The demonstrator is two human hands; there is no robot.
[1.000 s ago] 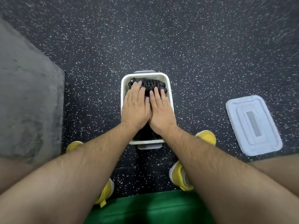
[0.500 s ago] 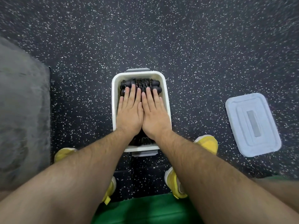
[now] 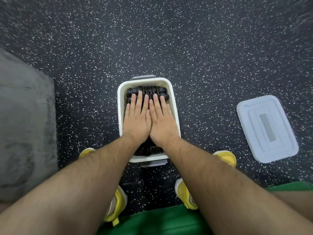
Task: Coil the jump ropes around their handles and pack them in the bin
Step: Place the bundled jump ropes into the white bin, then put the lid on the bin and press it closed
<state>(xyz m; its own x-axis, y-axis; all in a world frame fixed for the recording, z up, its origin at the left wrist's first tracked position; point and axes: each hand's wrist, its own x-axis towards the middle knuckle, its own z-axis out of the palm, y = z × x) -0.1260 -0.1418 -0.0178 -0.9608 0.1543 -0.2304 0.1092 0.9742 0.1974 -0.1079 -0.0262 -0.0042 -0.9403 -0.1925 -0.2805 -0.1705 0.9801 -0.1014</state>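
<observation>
Black rubber floor (image 3: pixel 203 48) with white flecks; grey mat (image 3: pixel 25 124) at left edge. White bin (image 3: pixel 144 80) sits on floor at centre, near two yellow shoes (image 3: pixel 227 156). Jump ropes (image 3: pixel 147 90) lie inside bin: black cord wound round black handles, bundles laid across bin, filling it. Left grip (image 3: pixel 137 119) and right grip (image 3: pixel 162 121), bare hands, lie flat on top of ropes side by side, fingers straight, inner edges touching, nothing clasped. Pale grey lid (image 3: pixel 266 128) lies on floor well apart at right, off the bin. Green shorts (image 3: pixel 152 221) at bottom edge.
</observation>
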